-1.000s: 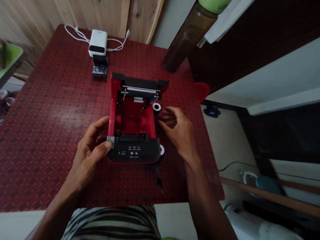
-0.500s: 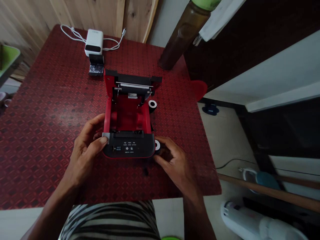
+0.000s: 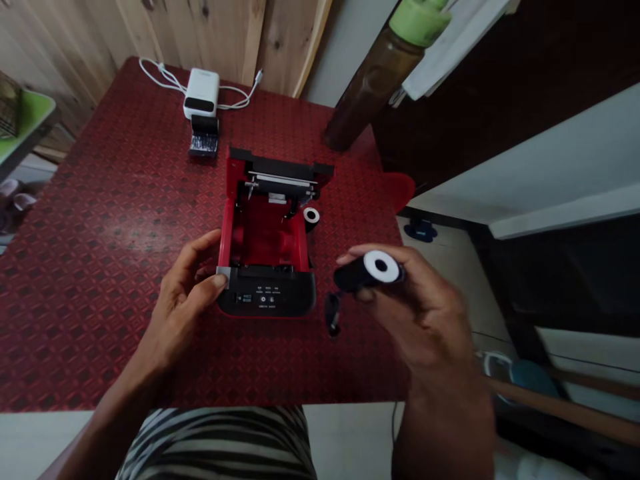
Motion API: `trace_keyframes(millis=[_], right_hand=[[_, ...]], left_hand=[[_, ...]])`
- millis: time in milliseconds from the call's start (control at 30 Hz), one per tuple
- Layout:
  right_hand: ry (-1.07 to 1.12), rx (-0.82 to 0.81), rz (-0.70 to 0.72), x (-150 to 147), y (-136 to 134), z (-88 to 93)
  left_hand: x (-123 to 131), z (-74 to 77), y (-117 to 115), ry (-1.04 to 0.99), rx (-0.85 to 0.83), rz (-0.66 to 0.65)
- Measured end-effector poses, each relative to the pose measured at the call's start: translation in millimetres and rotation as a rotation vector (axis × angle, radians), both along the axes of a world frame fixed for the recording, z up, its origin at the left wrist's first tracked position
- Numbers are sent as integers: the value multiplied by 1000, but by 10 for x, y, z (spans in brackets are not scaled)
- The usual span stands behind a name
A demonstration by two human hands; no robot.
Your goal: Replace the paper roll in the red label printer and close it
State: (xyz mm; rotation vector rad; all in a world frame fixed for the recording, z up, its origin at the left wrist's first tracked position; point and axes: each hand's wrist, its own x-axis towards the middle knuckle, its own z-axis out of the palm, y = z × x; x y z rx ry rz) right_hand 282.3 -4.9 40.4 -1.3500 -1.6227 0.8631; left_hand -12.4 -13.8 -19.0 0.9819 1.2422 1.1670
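A red and black label printer [image 3: 267, 293] stands on the table with its lid [image 3: 280, 175] raised and its red compartment [image 3: 265, 230] showing bare inside. My left hand [image 3: 183, 290] grips its front left corner, thumb on top of the black panel and fingers against the side. Held up to the right of the printer, in my right hand [image 3: 425, 300], is a paper roll [image 3: 381, 267] with a black outside and a white end around a dark hole. A loose dark strip [image 3: 331, 313] dangles from it. Another similar roll [image 3: 311, 217] sits beside the printer's right wall.
A white device [image 3: 202, 93] with a white cable lies at the back, a black piece [image 3: 204, 137] in front of it. At the back right stands a tall brown bottle [image 3: 377, 83] with a green cap. A red stool [image 3: 400, 190] shows past the table's right edge.
My right hand has lifted the paper roll off the table from beside the printer, up and to the right. My left hand stays on the printer's corner. The whole view has shifted slightly.
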Motion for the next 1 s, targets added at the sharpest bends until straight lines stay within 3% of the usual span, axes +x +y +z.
trace_keyframes(millis=[167,333,500,700,800,1000], right_hand=[[-413,256,205,-303,452,275],[-719,303,374,-685,744,228],[-962,320,326,-839,698,191],[-1024,381,303,-859,545,206],[-1026,336,344,-919,579,195],[-1120,52,451,-1105,842,178]], left_hand=[[0,36,6,27,-33,-6],[28,91,-8,-27,-72,-3],[51,126,-24,-46,-87,2],[23,101,-17,-39,-83,-25],[18,95,-20,-32,-66,-24],[29,81,-17,-50,-77,-22]])
